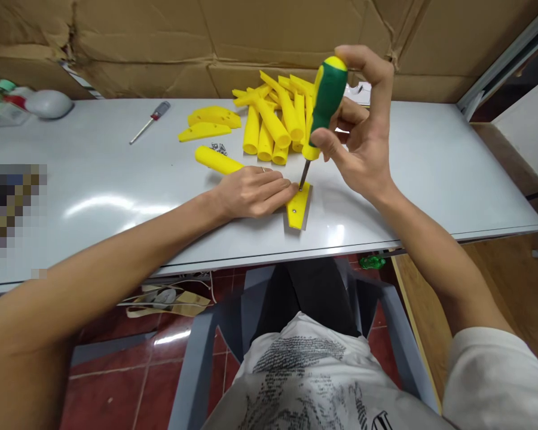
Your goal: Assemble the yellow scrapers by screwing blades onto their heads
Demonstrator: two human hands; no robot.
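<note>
White shirt cloth with dark print (pixel 296 364) is nearest; past it, I see the person's left hand (pixel 251 194) spread low over a yellow scraper (pixel 298 206), fingers together, holding it down on the table (pixel 412 161). One end of the scraper sticks out left of that hand; the other, edged by a metal blade (pixel 308 209), shows just right of its fingertips. Higher, the right hand (pixel 363 134) is half curled round a green-and-yellow screwdriver (pixel 329 92), index finger arched over the butt, thumb lower down. Its tip meets the scraper right beside the left fingertips. Beyond the left hand lie loose screws (pixel 218 148), then flat yellow pieces (pixel 210 122); a heap of yellow handles (pixel 273 122) rests left of the right hand.
</note>
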